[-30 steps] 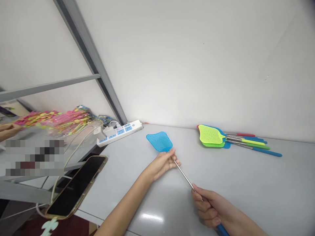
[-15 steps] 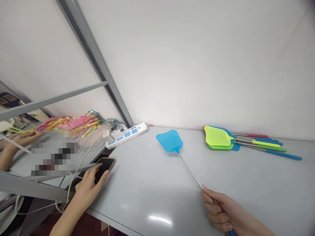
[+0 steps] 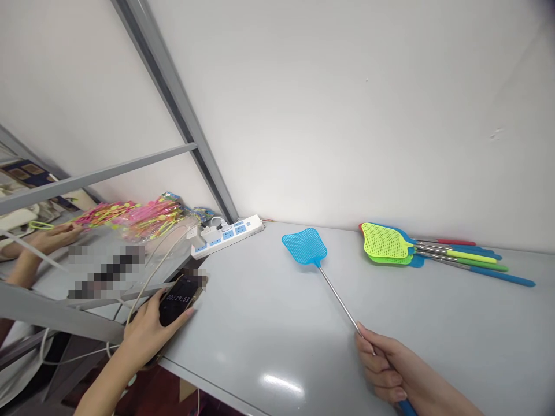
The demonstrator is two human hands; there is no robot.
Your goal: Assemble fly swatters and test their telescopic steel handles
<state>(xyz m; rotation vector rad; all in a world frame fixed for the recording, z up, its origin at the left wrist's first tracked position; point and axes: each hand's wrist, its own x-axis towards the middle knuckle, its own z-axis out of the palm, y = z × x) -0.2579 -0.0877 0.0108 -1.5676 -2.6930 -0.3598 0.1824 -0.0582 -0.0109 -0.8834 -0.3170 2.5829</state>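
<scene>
My right hand (image 3: 385,364) is wrapped round the handle of a blue fly swatter (image 3: 304,246), at the lower right. The swatter's thin metal shaft slants up to the left, its perforated head over the grey table. On the left, my left hand (image 3: 150,329) grips a dark phone (image 3: 177,300) by its sides, thumb along the near right edge. The lit screen shows timer digits. Against the wall at the right lies a pile of fly swatters with a yellow-green one (image 3: 385,241) on top; red, green and blue handles point right.
A white power strip (image 3: 228,236) with plugs and cables lies by a grey metal frame post (image 3: 173,104). Beyond the frame, another person's hand (image 3: 56,237) is beside pink and yellow bagged items (image 3: 151,218). The table's front edge (image 3: 203,384) runs below.
The phone's screen has lit up with timer digits, and my left hand has shifted from over the screen to the phone's sides. My right hand keeps holding the swatter.
</scene>
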